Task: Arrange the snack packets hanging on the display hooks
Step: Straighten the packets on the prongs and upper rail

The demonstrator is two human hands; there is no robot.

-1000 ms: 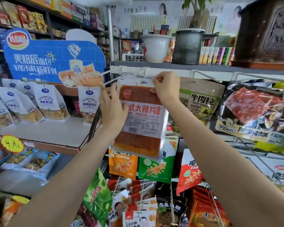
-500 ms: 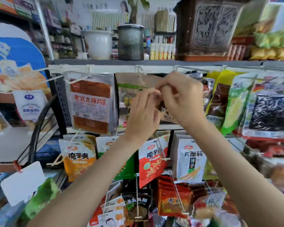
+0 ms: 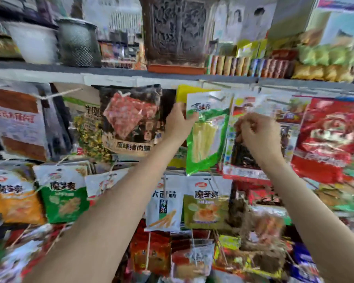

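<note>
At the left end of the top hook row hangs a brown-and-white packet [image 3: 16, 121], then a beef-grain bag [image 3: 86, 127] partly behind a dark pork-jerky packet [image 3: 131, 121]. The picture is motion-blurred, so fine detail is lost.

Toward the middle of the row, the left hand [image 3: 179, 124] grips the left edge of a green-and-white packet [image 3: 207, 131], thumb on its front face near the top — the packet hangs a little tilted, and its hook is too smeared to judge whether the hole is seated. Just right of it, the right hand [image 3: 258, 132] is raised with fingers curled in front of a dark seaweed-like packet [image 3: 243, 156]; whether it pinches that packet's top or holds nothing, I cannot tell. A large red packet [image 3: 331, 137] fills the right end of the row.

The risk here, as I judge it, is at the hook: pulling the green packet sideways by one edge could tear its hang hole or slide it off the tip — it would drop onto the crowded lower rows. The packets overlap closely, so a shift could also drag a neighbour askew.
</note>
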